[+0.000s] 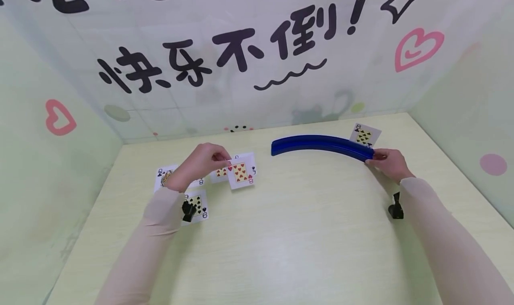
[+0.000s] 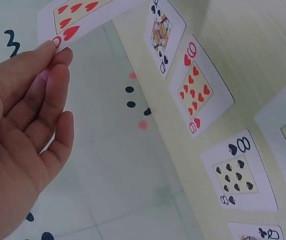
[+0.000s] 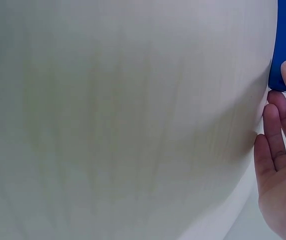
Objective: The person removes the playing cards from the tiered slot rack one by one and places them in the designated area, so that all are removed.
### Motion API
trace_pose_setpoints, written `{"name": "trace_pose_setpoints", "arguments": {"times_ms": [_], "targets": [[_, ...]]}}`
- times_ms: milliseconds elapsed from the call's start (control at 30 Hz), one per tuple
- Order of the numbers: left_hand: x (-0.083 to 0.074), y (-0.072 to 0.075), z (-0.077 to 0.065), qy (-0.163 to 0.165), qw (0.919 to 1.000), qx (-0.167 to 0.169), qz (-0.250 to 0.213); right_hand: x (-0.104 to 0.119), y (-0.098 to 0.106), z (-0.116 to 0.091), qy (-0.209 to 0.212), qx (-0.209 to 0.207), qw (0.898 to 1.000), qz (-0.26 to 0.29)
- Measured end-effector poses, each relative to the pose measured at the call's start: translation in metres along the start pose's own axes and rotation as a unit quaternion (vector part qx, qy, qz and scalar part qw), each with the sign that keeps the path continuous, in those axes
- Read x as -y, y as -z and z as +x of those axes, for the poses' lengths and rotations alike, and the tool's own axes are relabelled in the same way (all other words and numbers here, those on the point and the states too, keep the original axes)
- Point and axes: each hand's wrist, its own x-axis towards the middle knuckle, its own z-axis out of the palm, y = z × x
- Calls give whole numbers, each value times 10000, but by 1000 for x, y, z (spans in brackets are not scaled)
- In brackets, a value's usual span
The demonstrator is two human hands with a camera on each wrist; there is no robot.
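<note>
My left hand (image 1: 205, 160) pinches a red hearts playing card (image 1: 242, 175) by its corner between thumb and fingertips. In the left wrist view, that hearts card (image 2: 82, 16) stands out from the fingertips, above the other cards. The other fingers curl loosely beside it. My right hand (image 1: 388, 163) holds the right end of a curved blue card holder (image 1: 313, 142). The thumb lies on the holder's end in the right wrist view, with the fingertips right at its edge. Just behind that end is an eight of clubs (image 1: 366, 134), its lower part hidden.
Under and around the left arm lie several face-up cards: a queen of clubs (image 1: 161, 173), a nine of spades (image 1: 197, 205), an eight of spades (image 2: 237, 172), another hearts card (image 2: 195, 95) and a spade face card (image 2: 162, 37). A printed wall (image 1: 225, 100) borders the table's back.
</note>
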Motion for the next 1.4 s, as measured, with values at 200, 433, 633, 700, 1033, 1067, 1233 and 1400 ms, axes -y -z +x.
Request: {"name": "trace_pose_setpoints", "arguments": {"times_ms": [200,433,633,700,1033,1067,1233,1400], "targets": [[14,7,-8,358,9987,346,-123,-2,2,0,-14,-8,10000,-54],[27,5,-14,743,9948,621,-326,-3,2,1,-57,-42,10000,-56],[41,-3,-17,973,9930,607,-285,-2,2,1,-45,-39,10000,-18],[47,-6,-18,1011,9931,555,-228,-2,1,1,-65,-41,10000,-5],[65,-25,-21,1314,9901,440,-207,-4,0,2,-82,-48,9999,52],[66,-27,-20,1332,9900,428,-190,-4,0,2,-73,-47,9999,64],[71,-34,-21,1229,9914,435,-122,-6,0,3,-97,-50,9999,71],[70,-36,-23,1194,9920,396,-119,-6,0,4,-106,-71,9999,76]]}}
